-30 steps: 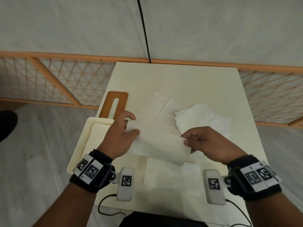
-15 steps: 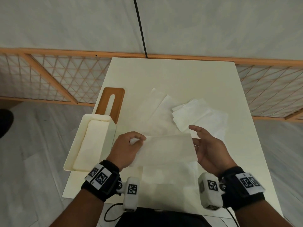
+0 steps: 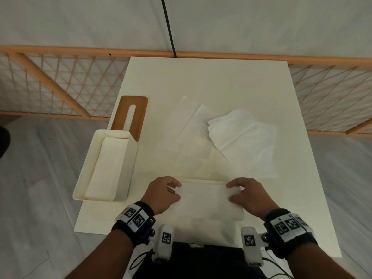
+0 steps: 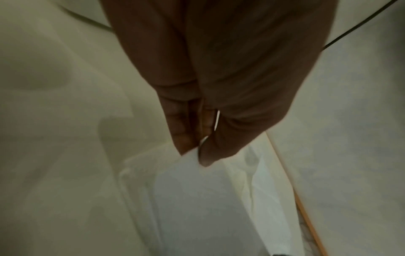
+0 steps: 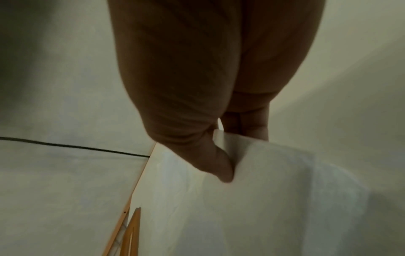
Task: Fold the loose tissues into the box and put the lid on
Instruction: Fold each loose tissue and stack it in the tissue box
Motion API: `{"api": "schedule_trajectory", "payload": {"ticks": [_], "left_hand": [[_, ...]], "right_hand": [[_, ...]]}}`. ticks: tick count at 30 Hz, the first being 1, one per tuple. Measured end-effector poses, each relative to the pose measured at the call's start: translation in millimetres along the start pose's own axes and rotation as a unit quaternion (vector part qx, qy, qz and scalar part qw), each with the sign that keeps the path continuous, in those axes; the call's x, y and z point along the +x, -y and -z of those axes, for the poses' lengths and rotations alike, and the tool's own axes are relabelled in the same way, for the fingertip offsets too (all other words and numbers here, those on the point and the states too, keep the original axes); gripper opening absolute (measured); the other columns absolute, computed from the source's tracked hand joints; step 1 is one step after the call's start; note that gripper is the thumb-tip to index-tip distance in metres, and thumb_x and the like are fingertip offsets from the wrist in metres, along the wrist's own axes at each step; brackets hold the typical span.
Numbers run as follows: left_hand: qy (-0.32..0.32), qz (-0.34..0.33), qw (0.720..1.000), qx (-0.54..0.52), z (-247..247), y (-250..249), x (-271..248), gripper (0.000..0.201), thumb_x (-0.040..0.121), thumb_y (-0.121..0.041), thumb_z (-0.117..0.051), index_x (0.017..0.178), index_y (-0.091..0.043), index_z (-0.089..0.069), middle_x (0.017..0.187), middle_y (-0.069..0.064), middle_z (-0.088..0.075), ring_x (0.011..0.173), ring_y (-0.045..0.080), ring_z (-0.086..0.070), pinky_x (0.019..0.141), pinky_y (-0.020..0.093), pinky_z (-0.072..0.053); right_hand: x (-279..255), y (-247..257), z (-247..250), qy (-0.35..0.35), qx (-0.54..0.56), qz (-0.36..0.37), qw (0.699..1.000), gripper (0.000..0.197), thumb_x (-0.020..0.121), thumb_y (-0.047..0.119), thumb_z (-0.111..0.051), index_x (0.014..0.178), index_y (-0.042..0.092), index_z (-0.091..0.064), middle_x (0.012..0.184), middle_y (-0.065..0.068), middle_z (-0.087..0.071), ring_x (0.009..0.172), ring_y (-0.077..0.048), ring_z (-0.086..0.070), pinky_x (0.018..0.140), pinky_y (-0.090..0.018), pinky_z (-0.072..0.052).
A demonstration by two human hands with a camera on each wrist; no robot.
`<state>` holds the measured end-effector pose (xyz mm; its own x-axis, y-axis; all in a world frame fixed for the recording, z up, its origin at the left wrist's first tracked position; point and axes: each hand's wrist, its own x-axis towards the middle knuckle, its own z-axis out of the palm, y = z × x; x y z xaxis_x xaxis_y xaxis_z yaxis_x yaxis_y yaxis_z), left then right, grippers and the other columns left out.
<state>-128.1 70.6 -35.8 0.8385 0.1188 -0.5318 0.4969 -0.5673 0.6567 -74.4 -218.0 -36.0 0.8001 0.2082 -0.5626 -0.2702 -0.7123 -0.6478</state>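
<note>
A folded white tissue [image 3: 205, 198] lies flat near the table's front edge. My left hand [image 3: 163, 194] pinches its left end [image 4: 192, 159] between thumb and fingers. My right hand [image 3: 247, 194] pinches its right end [image 5: 238, 149]. The open cream box [image 3: 120, 164] stands at the table's left edge with folded tissues inside. Its brown slotted lid [image 3: 130, 115] lies flat just behind the box. Several loose tissues [image 3: 237, 137] lie spread over the middle of the table.
The cream table [image 3: 211, 81] is backed by an orange lattice rail [image 3: 60, 87] and a grey wall with a black cable [image 3: 167, 25]. Another tissue [image 3: 211, 228] lies under the held one by the front edge. Grey floor lies on both sides.
Both hands brought the tissue down from the air towards me onto the table's front. My right hand, open half a second ago, now pinches the right end.
</note>
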Motion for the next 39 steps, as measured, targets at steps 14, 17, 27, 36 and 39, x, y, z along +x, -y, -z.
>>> {"api": "schedule_trajectory", "payload": {"ticks": [14, 17, 27, 36, 39], "left_hand": [[-0.069, 0.005, 0.996, 0.049, -18.6, 14.3, 19.9, 0.027, 0.078, -0.004, -0.067, 0.098, -0.021, -0.068, 0.099, -0.005, -0.063, 0.078, 0.002, -0.059, 0.061, 0.001, -0.038], [-0.065, 0.006, 0.997, 0.047, -18.2, 12.9, 21.6, 0.025, 0.076, -0.007, -0.07, 0.095, -0.022, -0.067, 0.099, -0.005, -0.063, 0.078, 0.003, -0.059, 0.064, 0.003, -0.038], [0.002, -0.134, 0.972, 0.194, -32.8, -72.0, 84.4, 0.031, 0.085, -0.043, -0.069, 0.114, -0.034, -0.069, 0.155, 0.0, -0.034, 0.144, 0.022, -0.023, 0.117, 0.037, -0.025], [-0.042, -0.079, 0.981, 0.173, -57.1, -94.1, 108.8, 0.04, 0.097, -0.029, -0.055, 0.135, -0.016, -0.057, 0.142, 0.005, -0.054, 0.129, 0.021, -0.05, 0.11, 0.033, -0.039], [-0.13, -0.105, 0.979, 0.114, -36.9, -99.8, 100.6, 0.02, 0.091, -0.024, -0.065, 0.11, -0.016, -0.065, 0.116, 0.001, -0.064, 0.107, 0.019, -0.06, 0.091, 0.028, -0.047]], "right_hand": [[21.2, -6.5, -25.1, -0.044, -0.15, 0.082, 0.984, 0.037, 0.078, 0.004, -0.071, 0.113, 0.015, -0.069, 0.118, 0.002, -0.056, 0.098, -0.017, -0.06, 0.082, -0.01, -0.037], [22.8, -7.6, -22.7, -0.044, -0.156, 0.08, 0.983, 0.037, 0.078, 0.004, -0.071, 0.114, 0.014, -0.068, 0.121, 0.0, -0.054, 0.097, -0.019, -0.062, 0.086, -0.019, -0.045], [18.5, -7.3, -3.6, -0.102, -0.079, 0.115, 0.985, 0.028, 0.075, 0.013, -0.079, 0.101, 0.021, -0.072, 0.11, 0.011, -0.051, 0.082, -0.007, -0.06, 0.078, -0.015, -0.049], [11.8, -9.7, 21.3, -0.112, -0.053, 0.08, 0.989, 0.018, 0.082, 0.016, -0.077, 0.095, 0.025, -0.069, 0.098, 0.019, -0.053, 0.072, -0.001, -0.056, 0.067, -0.002, -0.039], [14.8, -6.4, 24.5, -0.109, -0.048, 0.073, 0.99, 0.018, 0.083, 0.017, -0.077, 0.093, 0.028, -0.067, 0.099, 0.016, -0.057, 0.073, 0.0, -0.056, 0.067, -0.003, -0.04]]}}
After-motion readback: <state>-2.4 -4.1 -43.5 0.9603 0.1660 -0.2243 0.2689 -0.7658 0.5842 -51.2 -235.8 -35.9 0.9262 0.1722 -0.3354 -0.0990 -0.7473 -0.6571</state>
